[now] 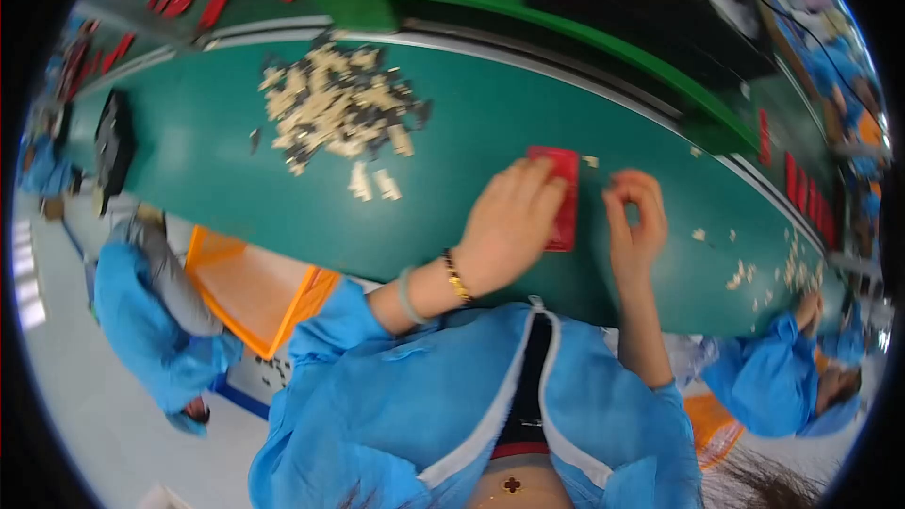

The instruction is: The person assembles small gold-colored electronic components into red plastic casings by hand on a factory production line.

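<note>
A: What is the left hand [509, 217] doing?
B: Its fingers lie close together on the red flat thing [566, 226], but I can't tell if they grip it.
A: Where is the red flat thing?
B: On the green table [462, 113], partly under the left hand.
A: And the right hand [641, 231]?
B: Just right of it, thumb and finger bent in a narrow pinch. It's blurry, so I can't tell if it holds something.
A: What else?
B: A little cream bit [591, 161] just beside the red flat thing, and a big pile of cream and black bits [339, 104] well off to the left
</note>
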Action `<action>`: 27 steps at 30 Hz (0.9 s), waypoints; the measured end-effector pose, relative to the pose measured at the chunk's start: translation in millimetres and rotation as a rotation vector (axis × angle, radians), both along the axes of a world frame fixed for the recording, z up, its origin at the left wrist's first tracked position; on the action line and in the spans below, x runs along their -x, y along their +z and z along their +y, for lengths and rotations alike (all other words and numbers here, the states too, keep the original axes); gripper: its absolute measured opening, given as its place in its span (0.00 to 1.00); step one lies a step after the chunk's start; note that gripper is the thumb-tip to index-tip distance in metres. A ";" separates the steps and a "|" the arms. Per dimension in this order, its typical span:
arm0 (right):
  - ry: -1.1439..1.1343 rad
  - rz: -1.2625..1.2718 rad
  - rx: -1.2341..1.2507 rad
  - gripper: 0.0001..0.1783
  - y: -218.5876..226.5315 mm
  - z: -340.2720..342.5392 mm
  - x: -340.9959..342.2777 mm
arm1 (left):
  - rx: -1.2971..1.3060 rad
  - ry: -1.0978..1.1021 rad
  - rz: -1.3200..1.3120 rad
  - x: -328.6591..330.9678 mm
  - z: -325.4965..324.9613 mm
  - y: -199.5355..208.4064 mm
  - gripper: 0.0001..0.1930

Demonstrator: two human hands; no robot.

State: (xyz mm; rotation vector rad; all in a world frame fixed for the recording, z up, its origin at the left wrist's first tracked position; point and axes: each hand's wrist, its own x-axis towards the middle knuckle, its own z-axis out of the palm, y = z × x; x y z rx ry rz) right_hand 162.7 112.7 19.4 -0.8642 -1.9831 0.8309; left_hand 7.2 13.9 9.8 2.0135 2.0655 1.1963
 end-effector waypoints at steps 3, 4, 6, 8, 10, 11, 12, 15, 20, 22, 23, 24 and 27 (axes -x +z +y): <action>-0.120 0.225 0.509 0.04 -11.1 30.2 -1.1 | 0.062 -0.163 0.132 -2.6 9.5 -10.3 0.20; -0.077 0.140 0.623 0.05 -14.9 38.3 2.4 | 0.075 -0.207 0.181 -2.8 11.4 -10.7 0.23; -0.036 0.065 0.729 0.06 -24.0 44.5 7.7 | 0.081 -0.254 0.238 -6.0 15.8 -16.8 0.25; 0.083 0.054 0.775 0.07 -33.9 40.7 20.2 | 0.129 -0.219 0.226 -10.6 15.6 -26.7 0.28; 0.075 0.057 0.738 0.07 -37.7 42.1 26.5 | 0.122 -0.209 0.231 -11.8 15.7 -31.6 0.28; 0.090 0.041 0.717 0.07 -39.7 44.2 27.6 | 0.113 -0.200 0.231 -11.9 14.9 -32.0 0.28; 0.104 0.025 0.696 0.06 -41.7 45.3 28.3 | 0.118 -0.200 0.231 -11.2 14.1 -32.0 0.28; 0.141 -0.005 0.692 0.06 -45.2 47.9 29.8 | 0.106 -0.193 0.254 -9.5 14.6 -29.7 0.26; 0.137 -0.076 0.669 0.07 -42.0 48.5 35.1 | 0.129 -0.165 0.224 -8.8 15.0 -26.7 0.25; 0.126 -0.111 0.630 0.07 -39.9 47.2 38.0 | 0.127 -0.164 0.220 -8.2 15.4 -26.4 0.25; 0.108 -0.132 0.597 0.07 -37.3 46.0 40.2 | 0.124 -0.166 0.217 -7.8 15.5 -26.5 0.25; 0.089 -0.153 0.564 0.08 -36.0 45.1 41.6 | 0.124 -0.164 0.215 -7.5 15.7 -27.0 0.25; 0.086 -0.153 0.542 0.09 -39.9 46.6 38.7 | 0.122 -0.162 0.252 -7.5 16.2 -29.2 0.24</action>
